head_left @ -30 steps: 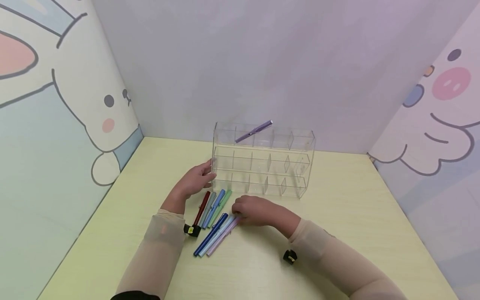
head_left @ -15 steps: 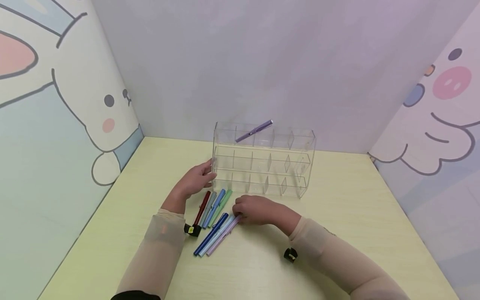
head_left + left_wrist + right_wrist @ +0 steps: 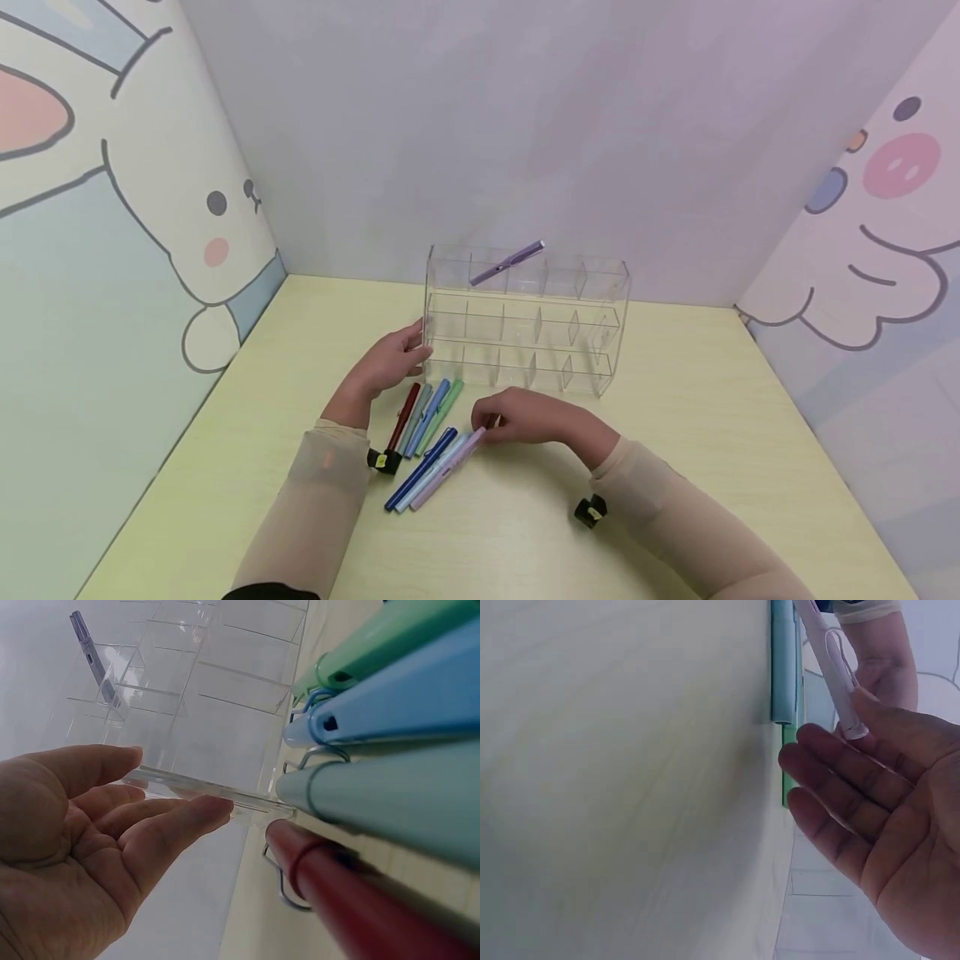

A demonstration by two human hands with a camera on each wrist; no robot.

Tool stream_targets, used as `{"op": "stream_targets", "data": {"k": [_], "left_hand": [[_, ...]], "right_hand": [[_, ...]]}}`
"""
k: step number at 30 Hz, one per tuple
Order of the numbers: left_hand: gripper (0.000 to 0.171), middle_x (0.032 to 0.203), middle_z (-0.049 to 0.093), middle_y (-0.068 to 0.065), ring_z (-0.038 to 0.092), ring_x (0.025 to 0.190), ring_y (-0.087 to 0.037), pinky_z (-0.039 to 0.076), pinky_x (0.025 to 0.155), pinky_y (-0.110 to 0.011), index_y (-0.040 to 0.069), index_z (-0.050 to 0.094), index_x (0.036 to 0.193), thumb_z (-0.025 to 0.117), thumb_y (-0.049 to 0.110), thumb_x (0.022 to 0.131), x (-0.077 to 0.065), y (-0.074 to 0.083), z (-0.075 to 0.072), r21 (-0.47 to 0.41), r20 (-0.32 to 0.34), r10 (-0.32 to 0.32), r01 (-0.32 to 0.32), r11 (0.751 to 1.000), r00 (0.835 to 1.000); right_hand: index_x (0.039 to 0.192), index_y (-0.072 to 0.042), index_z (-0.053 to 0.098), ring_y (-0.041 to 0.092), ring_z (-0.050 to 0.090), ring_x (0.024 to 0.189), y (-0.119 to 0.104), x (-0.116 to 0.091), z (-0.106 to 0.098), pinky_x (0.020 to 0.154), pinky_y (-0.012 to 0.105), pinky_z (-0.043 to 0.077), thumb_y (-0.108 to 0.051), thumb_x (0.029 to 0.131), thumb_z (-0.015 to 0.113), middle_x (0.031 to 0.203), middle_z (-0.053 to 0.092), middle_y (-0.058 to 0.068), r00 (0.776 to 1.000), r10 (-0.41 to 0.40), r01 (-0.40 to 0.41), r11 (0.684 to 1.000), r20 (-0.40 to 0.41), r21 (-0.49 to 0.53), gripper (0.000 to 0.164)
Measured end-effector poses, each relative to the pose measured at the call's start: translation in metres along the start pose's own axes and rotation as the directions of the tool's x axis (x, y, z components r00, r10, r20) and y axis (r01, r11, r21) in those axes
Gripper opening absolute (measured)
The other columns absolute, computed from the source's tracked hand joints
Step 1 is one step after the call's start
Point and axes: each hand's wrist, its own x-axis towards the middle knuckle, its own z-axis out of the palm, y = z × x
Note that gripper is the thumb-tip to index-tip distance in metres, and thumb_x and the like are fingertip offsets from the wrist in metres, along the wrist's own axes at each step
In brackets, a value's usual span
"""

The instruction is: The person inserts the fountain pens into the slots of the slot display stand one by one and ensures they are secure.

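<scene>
My left hand (image 3: 390,360) holds the left side of a clear acrylic rack (image 3: 517,346), thumb at the front edge and fingers along the outer face (image 3: 172,832). My right hand (image 3: 525,417) pinches the far end of a pale pink pen (image 3: 450,471) between thumb and forefinger; its other fingers (image 3: 840,772) are loosely bent. Beside that pen lie a light blue pen (image 3: 427,479) and a dark blue pen (image 3: 417,473). Nearer the rack are a dark red pen (image 3: 403,417), a grey-green pen (image 3: 390,787), a blue pen (image 3: 405,697) and a green pen (image 3: 441,417).
A purple pen (image 3: 507,263) lies slantwise across the rack's top tier. The rack has three stepped rows of compartments. Cartoon-printed panels (image 3: 217,250) stand left and right of the pale yellow table (image 3: 675,400), with a plain backdrop (image 3: 480,125) behind.
My right hand has shifted slightly to the right, and the pink pen's far end has come up a little with it. The left hand stays at the rack.
</scene>
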Motion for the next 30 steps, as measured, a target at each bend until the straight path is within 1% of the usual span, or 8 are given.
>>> {"op": "stream_targets", "data": {"k": [6, 10, 14, 17, 20, 22, 26, 30], "left_hand": [[0.068, 0.161, 0.026, -0.014, 0.050, 0.132, -0.035, 0.044, 0.107, -0.051, 0.028, 0.012, 0.159, 0.051, 0.028, 0.104, -0.001, -0.002, 0.001, 0.002, -0.003, -0.012, 0.012, 1.000, 1.000], [0.068, 0.161, 0.027, -0.014, 0.050, 0.132, -0.034, 0.044, 0.106, -0.050, 0.029, 0.012, 0.159, 0.051, 0.028, 0.103, 0.000, -0.002, 0.001, 0.001, -0.006, -0.011, 0.011, 1.000, 1.000], [0.068, 0.161, 0.027, -0.014, 0.051, 0.132, -0.035, 0.044, 0.106, -0.050, 0.029, 0.012, 0.159, 0.051, 0.028, 0.104, 0.000, -0.002, 0.002, 0.001, -0.004, -0.008, 0.008, 1.000, 1.000], [0.068, 0.161, 0.026, -0.014, 0.051, 0.132, -0.034, 0.044, 0.106, -0.050, 0.029, 0.011, 0.159, 0.051, 0.029, 0.104, 0.000, -0.002, 0.002, 0.005, -0.002, -0.005, 0.005, 1.000, 1.000], [0.068, 0.161, 0.026, -0.014, 0.050, 0.132, -0.034, 0.044, 0.106, -0.051, 0.029, 0.011, 0.159, 0.051, 0.029, 0.104, 0.000, -0.001, 0.001, 0.006, -0.002, -0.005, 0.005, 1.000, 1.000], [0.067, 0.161, 0.026, -0.014, 0.050, 0.133, -0.034, 0.044, 0.107, -0.051, 0.029, 0.011, 0.159, 0.051, 0.029, 0.104, -0.001, -0.001, 0.001, 0.004, -0.002, -0.006, 0.006, 1.000, 1.000], [0.067, 0.160, 0.027, -0.015, 0.050, 0.132, -0.035, 0.044, 0.106, -0.051, 0.028, 0.012, 0.159, 0.050, 0.027, 0.104, -0.001, -0.001, 0.000, 0.003, -0.003, 0.000, 0.000, 1.000, 1.000], [0.066, 0.159, 0.029, -0.016, 0.050, 0.132, -0.036, 0.045, 0.105, -0.050, 0.025, 0.012, 0.159, 0.049, 0.026, 0.104, -0.001, -0.001, 0.000, 0.005, -0.001, 0.012, -0.012, 1.000, 1.000]], "right_hand": [[0.099, -0.031, 0.064, 0.000, 0.063, 0.086, 0.002, -0.005, -0.002, 0.077, 0.020, 0.054, -0.031, 0.094, 0.067, 0.092, 0.067, -0.018, 1.000, 0.022, -0.017, 0.982, -0.021, 0.186, 0.005], [0.102, -0.029, 0.066, 0.005, 0.065, 0.085, 0.002, -0.007, -0.001, 0.076, 0.025, 0.055, -0.032, 0.093, 0.069, 0.093, 0.071, -0.014, 0.998, 0.054, -0.038, 0.938, -0.037, 0.345, 0.010], [0.107, -0.020, 0.066, 0.016, 0.069, 0.087, 0.004, -0.010, 0.002, 0.079, 0.034, 0.059, -0.025, 0.094, 0.069, 0.096, 0.075, -0.005, 0.997, 0.065, -0.032, 0.853, -0.046, 0.520, 0.014], [0.110, -0.010, 0.064, 0.028, 0.071, 0.094, 0.005, -0.011, 0.003, 0.085, 0.046, 0.059, -0.018, 0.095, 0.066, 0.102, 0.075, 0.005, 0.995, 0.074, -0.014, 0.760, -0.065, 0.650, 0.017], [0.112, -0.003, 0.062, 0.035, 0.070, 0.098, 0.005, -0.012, 0.002, 0.087, 0.053, 0.056, -0.015, 0.096, 0.065, 0.105, 0.073, 0.013, 0.992, 0.076, 0.020, 0.697, -0.102, 0.716, 0.020], [0.112, -0.002, 0.061, 0.036, 0.070, 0.098, 0.007, -0.013, 0.001, 0.087, 0.055, 0.056, -0.013, 0.096, 0.064, 0.104, 0.072, 0.016, 0.989, 0.074, 0.044, 0.687, -0.131, 0.725, 0.021], [0.114, 0.002, 0.060, 0.034, 0.070, 0.096, 0.011, -0.014, -0.001, 0.086, 0.050, 0.058, -0.014, 0.096, 0.064, 0.103, 0.071, 0.017, 0.981, 0.071, 0.082, 0.699, -0.183, 0.711, 0.024], [0.117, 0.007, 0.057, 0.037, 0.070, 0.097, 0.015, -0.019, -0.005, 0.086, 0.050, 0.058, -0.014, 0.097, 0.064, 0.102, 0.070, 0.017, 0.972, 0.067, 0.115, 0.697, -0.223, 0.708, 0.030]]}}
